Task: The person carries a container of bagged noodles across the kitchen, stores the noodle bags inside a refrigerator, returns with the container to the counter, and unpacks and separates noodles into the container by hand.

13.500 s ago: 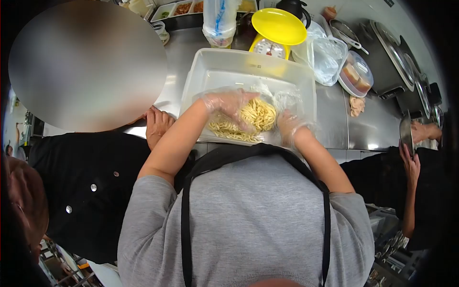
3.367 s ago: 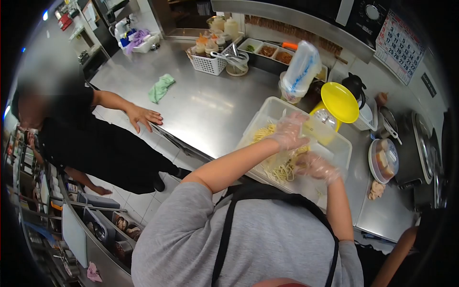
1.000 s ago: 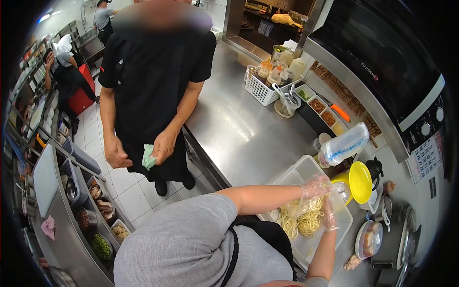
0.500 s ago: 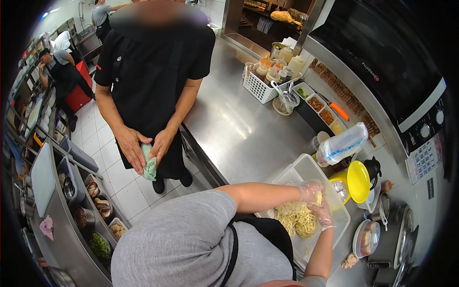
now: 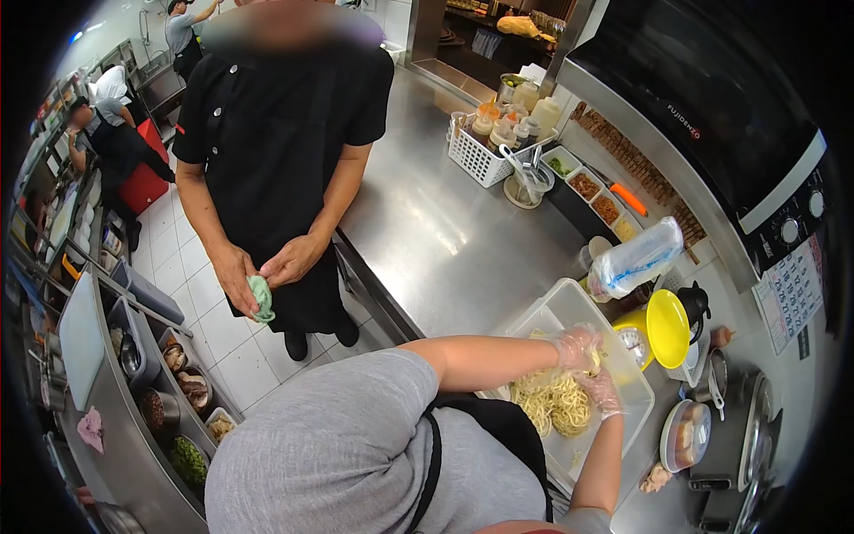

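Note:
Both my hands wear clear plastic gloves and work over a translucent plastic bin (image 5: 630, 425). My left hand (image 5: 578, 345), the upper one, is closed, with a few pale strands showing at its fingers. Just below it, my right hand (image 5: 601, 392) has its fingers curled in at the noodles; the fingertips are partly hidden. Yellow noodles (image 5: 553, 408) lie in loose mounds in the bin, left of my hands. A yellow kitchen scale (image 5: 665, 334) with a round dial stands just beyond the bin's right side.
Across the steel counter (image 5: 418, 214) a person in black holds a green cloth (image 5: 261, 299). A white basket of bottles (image 5: 480, 156), topping tubs (image 5: 584, 185), a plastic bag roll (image 5: 636, 258) and a lidded tub (image 5: 686, 434) stand around. A microwave (image 5: 712, 116) overhangs the right.
The person opposite has bunched the green cloth and shifted their hands. My hands have moved slightly apart over the noodles. The view has shifted a little.

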The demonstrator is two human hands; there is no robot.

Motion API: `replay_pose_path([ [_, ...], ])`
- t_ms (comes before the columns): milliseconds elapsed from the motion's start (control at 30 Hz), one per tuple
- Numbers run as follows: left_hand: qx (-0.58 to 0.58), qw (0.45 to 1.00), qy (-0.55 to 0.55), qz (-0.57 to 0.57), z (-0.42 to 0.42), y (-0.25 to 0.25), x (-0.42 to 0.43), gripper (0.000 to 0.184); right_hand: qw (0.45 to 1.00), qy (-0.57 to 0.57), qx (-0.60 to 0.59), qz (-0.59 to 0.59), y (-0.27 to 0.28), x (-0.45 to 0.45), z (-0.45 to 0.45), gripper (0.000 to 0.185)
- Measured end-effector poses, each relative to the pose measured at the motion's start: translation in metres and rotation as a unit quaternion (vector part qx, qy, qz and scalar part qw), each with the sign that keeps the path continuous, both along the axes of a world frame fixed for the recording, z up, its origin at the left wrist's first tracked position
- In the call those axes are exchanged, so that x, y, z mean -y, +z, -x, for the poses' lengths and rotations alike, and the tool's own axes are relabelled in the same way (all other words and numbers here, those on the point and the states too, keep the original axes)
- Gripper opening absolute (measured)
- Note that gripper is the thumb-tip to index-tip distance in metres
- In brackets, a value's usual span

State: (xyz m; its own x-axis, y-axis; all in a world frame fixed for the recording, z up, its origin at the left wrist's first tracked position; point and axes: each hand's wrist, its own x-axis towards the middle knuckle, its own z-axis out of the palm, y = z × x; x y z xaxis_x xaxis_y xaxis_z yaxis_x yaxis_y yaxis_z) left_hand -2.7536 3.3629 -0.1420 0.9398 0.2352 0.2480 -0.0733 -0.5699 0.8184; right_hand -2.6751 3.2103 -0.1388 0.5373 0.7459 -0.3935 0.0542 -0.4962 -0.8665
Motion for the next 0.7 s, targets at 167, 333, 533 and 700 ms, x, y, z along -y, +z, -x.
replay_pose_path([
  [167,0.029,0.999,-0.013,-0.014,0.013,0.009,0.002,0.057,0.991,-0.005,0.122,0.047,0.000,0.002,-0.002,0.060],
  [333,0.043,0.998,-0.036,-0.002,0.006,-0.001,0.009,0.062,0.976,0.062,0.207,-0.026,-0.034,0.010,-0.029,0.059],
  [533,0.061,0.995,-0.082,-0.006,0.007,-0.003,0.007,0.057,0.982,0.070,0.156,0.084,0.003,0.001,-0.010,0.069],
  [700,0.078,0.996,-0.026,-0.031,-0.012,-0.021,0.004,0.042,0.999,0.026,0.035,0.018,0.010,-0.001,0.001,0.058],
])
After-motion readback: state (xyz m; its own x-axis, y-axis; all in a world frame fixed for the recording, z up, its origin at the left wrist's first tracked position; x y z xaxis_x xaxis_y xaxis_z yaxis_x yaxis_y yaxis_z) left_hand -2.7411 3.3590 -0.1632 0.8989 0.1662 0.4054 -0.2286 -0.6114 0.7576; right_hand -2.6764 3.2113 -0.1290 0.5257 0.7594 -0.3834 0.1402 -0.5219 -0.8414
